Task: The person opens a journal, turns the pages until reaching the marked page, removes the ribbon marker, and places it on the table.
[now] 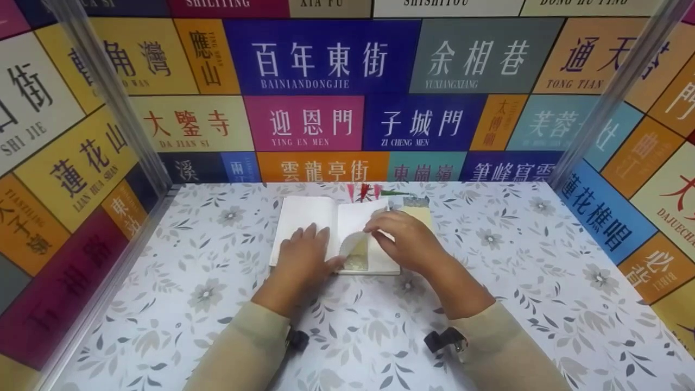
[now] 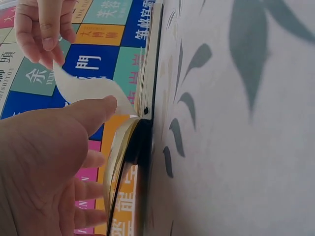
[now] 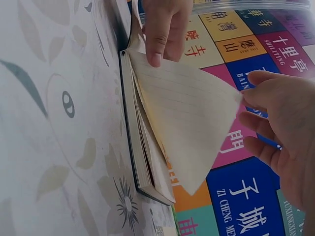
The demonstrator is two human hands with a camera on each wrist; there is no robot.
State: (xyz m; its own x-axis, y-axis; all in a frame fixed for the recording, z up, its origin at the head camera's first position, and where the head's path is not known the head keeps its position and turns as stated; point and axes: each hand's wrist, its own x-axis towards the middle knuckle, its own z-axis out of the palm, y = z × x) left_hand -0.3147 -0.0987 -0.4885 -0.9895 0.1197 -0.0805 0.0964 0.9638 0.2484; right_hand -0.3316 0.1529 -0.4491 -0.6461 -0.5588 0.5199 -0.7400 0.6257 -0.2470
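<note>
An open notebook point(image 1: 304, 212) lies on the table, its pages pale. My left hand point(image 1: 304, 250) rests on the left page with fingers extended, and its thumb touches the paper by the spine. On the other side, my right hand point(image 1: 404, 233) pinches the edge of a page point(image 3: 189, 110) between thumb and finger, holding it raised and curved. Faint ruled lines cross that page in the right wrist view. Under its curl, the head view shows a yellowish-green printed patch point(image 1: 357, 258). The left wrist view shows the dark cover point(image 2: 142, 135) edge-on.
A yellowish sheet or card point(image 1: 423, 209) with a grey patterned top lies partly behind the notebook's right side. Small pink and red pieces point(image 1: 365, 192) and a thin green one lie at its far edge. The floral tabletop point(image 1: 217, 260) is bounded by panels of coloured signs point(image 1: 320, 57).
</note>
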